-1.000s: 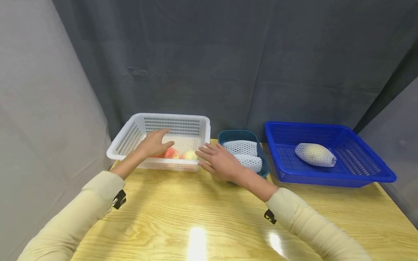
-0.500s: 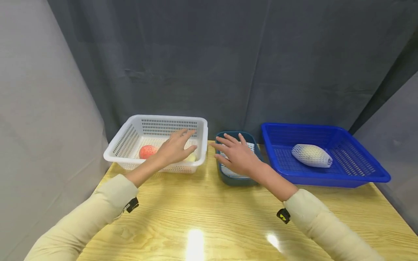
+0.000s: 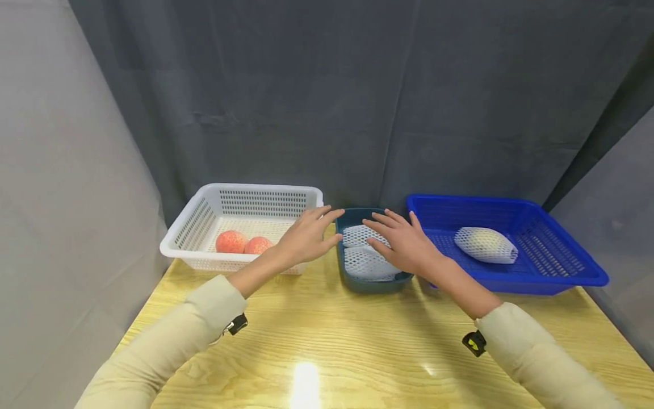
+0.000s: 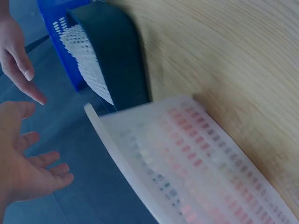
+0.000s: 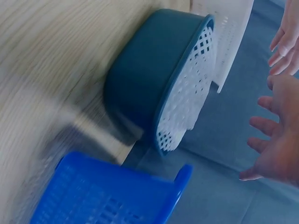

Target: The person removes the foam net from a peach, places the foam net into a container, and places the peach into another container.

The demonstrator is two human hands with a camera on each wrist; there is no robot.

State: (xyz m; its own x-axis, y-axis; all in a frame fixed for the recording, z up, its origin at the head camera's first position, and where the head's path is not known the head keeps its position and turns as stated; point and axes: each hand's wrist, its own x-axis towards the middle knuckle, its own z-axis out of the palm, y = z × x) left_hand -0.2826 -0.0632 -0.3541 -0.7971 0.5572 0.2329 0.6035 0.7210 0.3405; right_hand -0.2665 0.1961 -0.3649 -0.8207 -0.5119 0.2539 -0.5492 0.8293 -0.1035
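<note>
My left hand (image 3: 309,236) hovers with spread fingers between the white basket (image 3: 171,238) and the dark teal bin (image 3: 373,287), holding nothing. Opposite it, my right hand (image 3: 403,241) hangs over the bin's right side, its fingers spread and holding nothing. White foam net sleeves (image 3: 368,262) lie inside the bin, partly hidden by the right hand. Two red-yellow peaches (image 3: 231,242) show in the white basket; the left arm hides its near right part. In the left wrist view the left hand (image 4: 28,163) is clear of the white basket (image 4: 140,121).
A blue basket (image 3: 521,281) stands at the right with a pale fruit (image 3: 485,245) in a foam net. The wooden table (image 3: 357,346) extends in front of the containers. A dark grey curtain (image 3: 306,102) hangs close behind them.
Both hands have moved right: the left from over the white basket towards the teal bin, the right from the white basket's right edge to the bin's right side. Both stay without a hold.
</note>
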